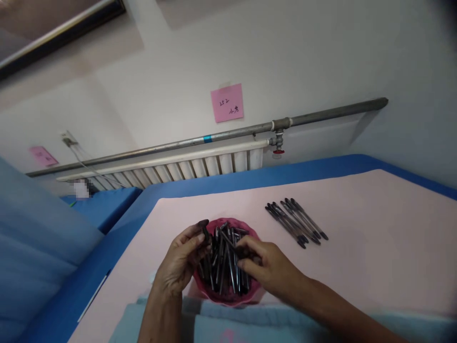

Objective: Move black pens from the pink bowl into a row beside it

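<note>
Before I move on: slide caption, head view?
Left hand and right hand over a pink bowl of pen-like sticks, pens alongside.

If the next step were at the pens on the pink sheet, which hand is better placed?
Likely the right hand: it is closer to the loose pens, which lie right of the pink bowl. The left hand is at the bowl's left side, farther from them.
</note>
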{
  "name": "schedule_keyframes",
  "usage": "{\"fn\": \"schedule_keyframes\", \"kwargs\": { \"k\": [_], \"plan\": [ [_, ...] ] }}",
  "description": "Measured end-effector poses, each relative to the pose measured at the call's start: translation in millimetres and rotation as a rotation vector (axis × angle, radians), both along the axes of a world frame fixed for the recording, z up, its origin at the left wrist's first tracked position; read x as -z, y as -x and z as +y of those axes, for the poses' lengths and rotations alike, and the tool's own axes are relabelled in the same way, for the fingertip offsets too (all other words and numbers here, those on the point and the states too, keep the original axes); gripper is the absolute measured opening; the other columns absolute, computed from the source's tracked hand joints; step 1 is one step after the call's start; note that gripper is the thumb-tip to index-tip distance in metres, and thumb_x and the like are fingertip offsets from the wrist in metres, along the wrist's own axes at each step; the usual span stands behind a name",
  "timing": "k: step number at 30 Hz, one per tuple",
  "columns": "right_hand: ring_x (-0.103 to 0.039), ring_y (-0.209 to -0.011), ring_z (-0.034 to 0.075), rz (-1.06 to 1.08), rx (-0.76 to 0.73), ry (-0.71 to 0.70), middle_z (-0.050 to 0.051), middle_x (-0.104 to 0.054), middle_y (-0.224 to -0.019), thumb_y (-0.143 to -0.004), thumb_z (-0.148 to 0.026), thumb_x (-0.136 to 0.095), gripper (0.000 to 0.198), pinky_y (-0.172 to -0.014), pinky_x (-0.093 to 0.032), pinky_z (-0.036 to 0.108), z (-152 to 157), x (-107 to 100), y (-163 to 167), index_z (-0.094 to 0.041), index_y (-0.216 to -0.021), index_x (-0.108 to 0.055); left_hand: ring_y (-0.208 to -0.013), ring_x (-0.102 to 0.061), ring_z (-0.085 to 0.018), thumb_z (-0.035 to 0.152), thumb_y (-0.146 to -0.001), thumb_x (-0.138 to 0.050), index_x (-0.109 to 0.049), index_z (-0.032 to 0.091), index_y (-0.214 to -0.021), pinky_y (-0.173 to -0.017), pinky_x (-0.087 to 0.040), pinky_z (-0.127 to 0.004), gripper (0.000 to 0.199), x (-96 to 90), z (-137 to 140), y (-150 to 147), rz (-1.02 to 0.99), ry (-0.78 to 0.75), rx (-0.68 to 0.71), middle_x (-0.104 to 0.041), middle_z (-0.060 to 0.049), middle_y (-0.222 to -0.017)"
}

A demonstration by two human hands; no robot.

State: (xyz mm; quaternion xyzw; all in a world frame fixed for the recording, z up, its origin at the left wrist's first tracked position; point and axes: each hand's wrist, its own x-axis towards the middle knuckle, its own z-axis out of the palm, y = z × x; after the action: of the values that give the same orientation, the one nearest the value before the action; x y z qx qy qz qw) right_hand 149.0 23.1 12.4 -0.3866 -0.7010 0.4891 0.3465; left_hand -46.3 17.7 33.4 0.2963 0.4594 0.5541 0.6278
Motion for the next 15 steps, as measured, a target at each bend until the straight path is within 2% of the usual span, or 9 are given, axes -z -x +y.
{"fn": "schedule_keyframes", "kwargs": {
  "k": [3, 7, 12, 15],
  "plan": [
    [-0.044, -0.053, 0.010, -0.045, -0.065, -0.017, -0.004, -0.050, -0.061, -0.070, -0.011, -0.049, 0.017, -0.048, -0.035, 0.022, -2, 5, 2, -0.022, -0.080, -0.056, -0.064, -0.061, -0.011, 0.013, -0.060, -0.069, -0.065, 0.014, -0.088, -0.067, -0.050, -0.024, 0.028, 1.3, 2, -1, -0.083, -0.018, -0.078, -0.066, -0.002, -0.070],
    [-0.046, -0.055, 0.012, -0.058, -0.086, -0.014, -0.003, -0.051, -0.061, -0.071, -0.011, -0.048, 0.016, -0.050, -0.035, 0.023, -3, 6, 2, -0.023, -0.078, -0.056, -0.065, -0.061, -0.010, 0.014, -0.060, -0.069, -0.065, 0.015, -0.083, -0.066, -0.051, -0.023, 0.023, 1.9, 3, -4, -0.097, -0.006, -0.131, -0.066, -0.002, -0.073],
    [-0.047, -0.057, 0.012, -0.066, -0.085, -0.006, -0.003, -0.053, -0.064, -0.071, -0.011, -0.047, 0.016, -0.051, -0.036, 0.023, -3, 5, 2, -0.022, -0.078, -0.056, -0.062, -0.060, -0.009, 0.015, -0.057, -0.071, -0.065, 0.014, -0.083, -0.063, -0.049, -0.020, 0.026, -1.1, 0, -8, -0.037, 0.001, -0.107, -0.066, -0.001, -0.071],
    [-0.046, -0.055, 0.011, -0.071, -0.076, -0.015, -0.004, -0.052, -0.062, -0.071, -0.011, -0.048, 0.015, -0.050, -0.036, 0.023, -2, 7, 2, -0.022, -0.078, -0.055, -0.060, -0.060, -0.008, 0.017, -0.056, -0.072, -0.065, 0.014, -0.080, -0.061, -0.048, -0.019, 0.026, -1.5, -2, -12, 0.004, -0.001, -0.047, -0.066, -0.001, -0.070]
  ]
}}
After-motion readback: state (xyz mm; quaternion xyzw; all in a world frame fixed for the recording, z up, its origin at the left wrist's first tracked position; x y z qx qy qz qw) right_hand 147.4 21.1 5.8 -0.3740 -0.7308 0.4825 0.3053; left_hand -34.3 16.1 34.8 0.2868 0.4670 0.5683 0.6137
